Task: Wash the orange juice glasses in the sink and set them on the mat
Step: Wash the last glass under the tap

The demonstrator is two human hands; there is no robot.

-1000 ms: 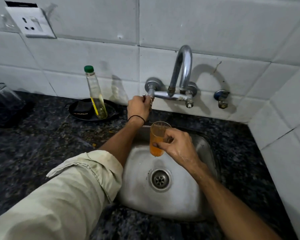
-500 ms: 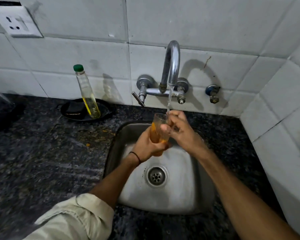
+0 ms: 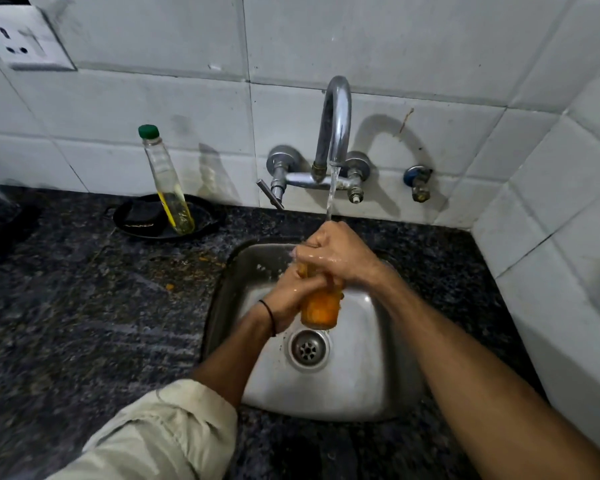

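An orange-stained juice glass (image 3: 318,310) hangs upright over the steel sink (image 3: 354,386), above the drain. My left hand (image 3: 288,299) wraps its side from the left. My right hand (image 3: 336,252) covers the glass's mouth from above, so the rim is hidden. A thin stream of water runs from the curved tap (image 3: 335,126) onto my right hand. Both hands are wet. No mat is in view.
A slim bottle with a green cap (image 3: 168,181) stands on a black dish (image 3: 160,218) left of the sink, against the tiled wall. The tap lever (image 3: 270,199) sticks out to the left. Orange specks lie on the dark granite counter (image 3: 84,306). A dark object sits at the far left edge.
My left hand left the tap lever and came down onto the glass. Water started running. My right hand shifted from the glass's side to over its mouth.
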